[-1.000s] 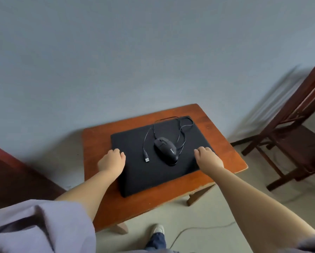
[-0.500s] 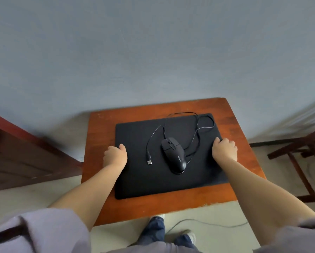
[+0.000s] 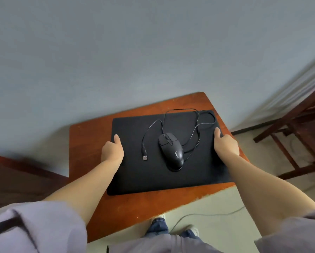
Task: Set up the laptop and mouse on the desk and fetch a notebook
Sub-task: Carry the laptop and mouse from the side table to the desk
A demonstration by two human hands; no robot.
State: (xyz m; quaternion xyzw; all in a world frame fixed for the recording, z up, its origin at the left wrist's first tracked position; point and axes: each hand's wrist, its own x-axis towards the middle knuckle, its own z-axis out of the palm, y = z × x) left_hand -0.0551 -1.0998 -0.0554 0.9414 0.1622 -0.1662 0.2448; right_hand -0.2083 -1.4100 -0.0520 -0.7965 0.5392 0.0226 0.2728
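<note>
Laptop (image 3: 140, 172), closed, matte black and flat with rounded corners, lies on a small reddish-brown wooden desk (image 3: 90, 143) against a pale grey wall. Left hand (image 3: 112, 152) grips the laptop's left edge, thumb on top and fingers curled under; right hand (image 3: 225, 146) clasps the right edge the same way. On the lid rests a glossy black wired mouse (image 3: 171, 152), its thin cable (image 3: 196, 125) looped loosely behind it and ending in a USB plug (image 3: 145, 157) beside the left hand. A dark wooden chair (image 3: 299, 128) stands to the right.
</note>
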